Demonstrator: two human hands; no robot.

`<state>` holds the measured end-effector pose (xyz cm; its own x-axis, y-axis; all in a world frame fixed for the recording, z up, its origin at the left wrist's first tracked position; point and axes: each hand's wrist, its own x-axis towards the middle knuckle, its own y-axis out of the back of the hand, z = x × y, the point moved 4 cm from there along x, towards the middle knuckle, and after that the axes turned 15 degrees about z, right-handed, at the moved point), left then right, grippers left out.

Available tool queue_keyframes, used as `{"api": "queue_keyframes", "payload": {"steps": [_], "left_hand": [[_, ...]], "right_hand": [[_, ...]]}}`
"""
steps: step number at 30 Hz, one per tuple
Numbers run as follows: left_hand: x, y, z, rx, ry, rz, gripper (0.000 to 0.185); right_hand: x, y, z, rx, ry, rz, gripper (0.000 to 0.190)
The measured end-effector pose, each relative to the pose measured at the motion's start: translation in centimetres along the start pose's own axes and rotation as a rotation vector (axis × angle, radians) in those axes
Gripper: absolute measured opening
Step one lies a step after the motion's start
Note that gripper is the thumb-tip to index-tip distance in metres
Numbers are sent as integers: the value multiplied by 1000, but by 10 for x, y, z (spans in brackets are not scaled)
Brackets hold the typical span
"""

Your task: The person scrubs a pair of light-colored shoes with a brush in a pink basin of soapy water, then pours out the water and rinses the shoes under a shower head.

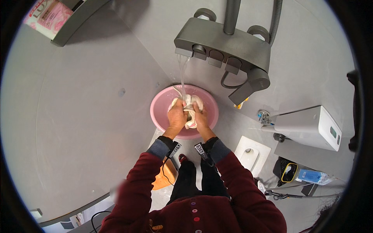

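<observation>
Both my hands are over a pink plastic basin (158, 116), gripping a bunched cream-coloured wet cloth item (198, 101). My left hand (177, 115) holds its left side, and my right hand (201, 116) grasps the right side. A stream of water (182, 70) falls from the spout of a dark grey shower mixer (218, 39) onto the cloth between my hands. A strip of the cloth trails up toward the basin's far rim. How much water stands in the basin is hard to tell. Small devices with printed codes are strapped to both my wrists.
Right of the basin are a white squat toilet (246, 150), a grey and white wall cistern (306, 123) and a black-lined bin (287, 171). An orange plastic stool (163, 177) stands near my feet. A corner shelf (78, 24) carries a pink Lux package (51, 17).
</observation>
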<state>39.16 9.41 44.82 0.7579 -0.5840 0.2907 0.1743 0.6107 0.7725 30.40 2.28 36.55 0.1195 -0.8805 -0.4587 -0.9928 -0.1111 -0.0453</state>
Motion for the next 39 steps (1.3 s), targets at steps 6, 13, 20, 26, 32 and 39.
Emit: {"api": "queue_keyframes", "payload": {"steps": [6,13,20,26,32,39], "left_hand": [[-8,-20,-17,-274,167,-11,31],[-8,-28,-26,-429,419,-69,29],[0,-11,-8,-539,435,-218,26],[5,18,-16,-207,369,-72,35],[19,29,-48,-366,557,36,33],[5,16,-33,-334,505,220,37]], "right_hand": [[10,19,3,86,-262,-241,56],[-21,26,-10,-134,349,-300,74],[-27,34,-46,-278,256,-243,77],[-55,13,-80,-648,745,-53,75],[-25,-11,-95,-281,30,-483,46],[-3,-18,-99,-329,-156,-643,47]]}}
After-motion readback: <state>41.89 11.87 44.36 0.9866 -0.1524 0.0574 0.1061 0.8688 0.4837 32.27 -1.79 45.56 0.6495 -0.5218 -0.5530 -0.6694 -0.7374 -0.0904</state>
